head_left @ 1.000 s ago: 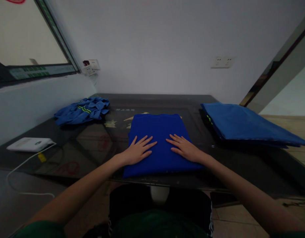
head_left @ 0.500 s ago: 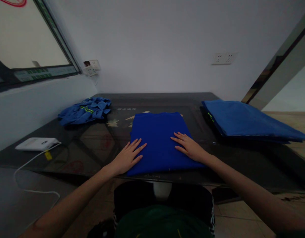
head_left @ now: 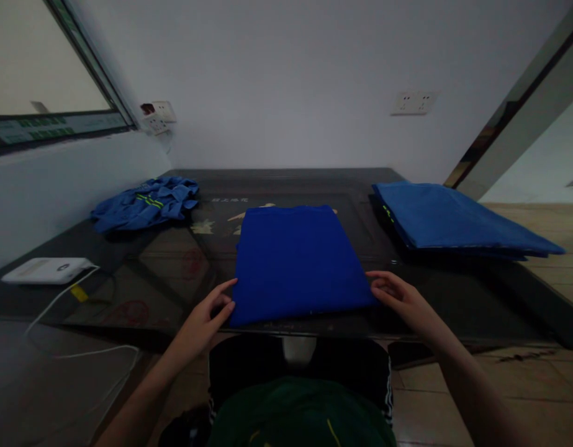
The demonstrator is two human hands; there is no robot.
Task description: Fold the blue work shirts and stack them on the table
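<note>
A bright blue cloth [head_left: 298, 261], folded into a flat, roughly rectangular shape, lies on the dark table [head_left: 174, 310] right in front of me. My left hand [head_left: 209, 313] is at its near left edge, fingers curled, with the index fingertip and thumb on the cloth's side. At the near right corner, my right hand [head_left: 400, 299] has its fingers bent and closed around the edge. Parts of the fingertips of both hands are hidden at the cloth's edges. The cloth's surface looks smooth.
A crumpled blue garment [head_left: 149, 203] with yellow-green stripes lies at the back left. Folded blue garments [head_left: 454, 217] are stacked at the right, overhanging the table. A white power bank [head_left: 46, 270] with a cable sits at the left edge. Wall sockets [head_left: 413, 103] are behind.
Both hands have moved from lying flat on top of the blue cloth to its left and right edges, with fingers now curled. My view has shifted slightly.
</note>
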